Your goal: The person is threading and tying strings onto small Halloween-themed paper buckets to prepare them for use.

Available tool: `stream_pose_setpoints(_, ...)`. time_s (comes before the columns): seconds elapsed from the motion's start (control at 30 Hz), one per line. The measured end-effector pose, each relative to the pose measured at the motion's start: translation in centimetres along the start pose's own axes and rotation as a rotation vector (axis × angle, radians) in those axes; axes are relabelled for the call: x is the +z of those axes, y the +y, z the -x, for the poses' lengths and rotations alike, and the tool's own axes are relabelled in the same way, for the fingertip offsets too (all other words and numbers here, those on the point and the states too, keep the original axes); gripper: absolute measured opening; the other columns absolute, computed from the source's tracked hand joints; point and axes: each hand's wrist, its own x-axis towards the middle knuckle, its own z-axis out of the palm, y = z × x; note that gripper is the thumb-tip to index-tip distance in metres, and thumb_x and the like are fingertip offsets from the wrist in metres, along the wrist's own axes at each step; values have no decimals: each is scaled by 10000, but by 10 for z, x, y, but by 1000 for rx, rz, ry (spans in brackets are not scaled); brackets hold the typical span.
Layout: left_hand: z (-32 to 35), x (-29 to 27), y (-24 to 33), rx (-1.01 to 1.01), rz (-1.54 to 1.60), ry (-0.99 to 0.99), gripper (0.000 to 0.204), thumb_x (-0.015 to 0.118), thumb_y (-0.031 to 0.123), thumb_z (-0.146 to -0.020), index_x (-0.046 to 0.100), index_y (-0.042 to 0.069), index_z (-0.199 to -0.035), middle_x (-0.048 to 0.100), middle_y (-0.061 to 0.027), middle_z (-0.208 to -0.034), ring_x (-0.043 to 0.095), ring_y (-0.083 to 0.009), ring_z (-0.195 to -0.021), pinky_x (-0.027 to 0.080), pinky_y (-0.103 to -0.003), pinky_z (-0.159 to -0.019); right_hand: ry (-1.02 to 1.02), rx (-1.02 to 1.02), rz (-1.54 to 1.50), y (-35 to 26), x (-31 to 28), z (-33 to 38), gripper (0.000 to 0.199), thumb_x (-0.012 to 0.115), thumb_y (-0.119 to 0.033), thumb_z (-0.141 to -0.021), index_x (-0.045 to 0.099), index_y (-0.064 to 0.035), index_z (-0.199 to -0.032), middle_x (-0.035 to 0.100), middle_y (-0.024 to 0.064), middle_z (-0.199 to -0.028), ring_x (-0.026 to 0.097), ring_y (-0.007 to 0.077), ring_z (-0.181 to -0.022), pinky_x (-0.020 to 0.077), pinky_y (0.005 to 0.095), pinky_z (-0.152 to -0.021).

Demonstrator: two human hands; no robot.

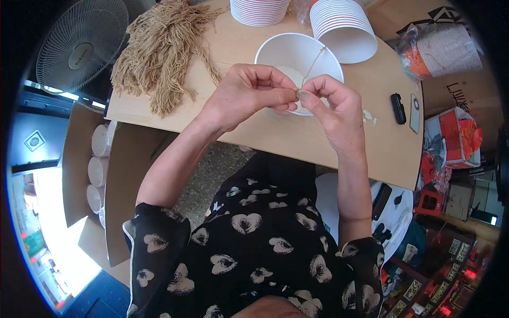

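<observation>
Head view: thin tan string [313,67], twisted, fibrous, slightly bent; smooth white round tub [267,57] below; shaggy tan yarn bundle [164,53] on the table [384,151]. String's lower end lies between the meeting fingertips. Left hand [241,98] and right hand [338,108]: thumbs and forefingers pinched closed on it, remaining fingers curled.

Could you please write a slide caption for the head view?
Left hand and right hand pinch a thin string near a white tub.

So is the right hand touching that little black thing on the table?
Apart. The head view shows a stretch of tabletop between the right hand and the little black thing.
</observation>
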Motion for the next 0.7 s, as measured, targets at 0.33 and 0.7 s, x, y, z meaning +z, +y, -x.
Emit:
stream_pose_setpoints(0.33, 0, -4, -3, -22, 82, -24, 141, 713, 24, -884, 684, -24, -1013, 724, -96, -908, 722, -157, -834, 589, -249, -785, 41, -74, 128, -7, 4, 7, 94, 690, -63, -893, 656, 25, -897, 669, 20, -832, 590, 89, -806, 493, 257, -766)
stream_pose_setpoints(0.7, 0, -4, -2, 47, 20, -52, 107, 711, -23, -862, 689, -11, -965, 722, -86, -879, 713, -141, -797, 591, -254, -752, -89, 59, -86, -4, 0, 0, 123, 642, -39, -931, 661, 46, -1018, 681, 39, -830, 631, 77, -755, 515, 247, -742)
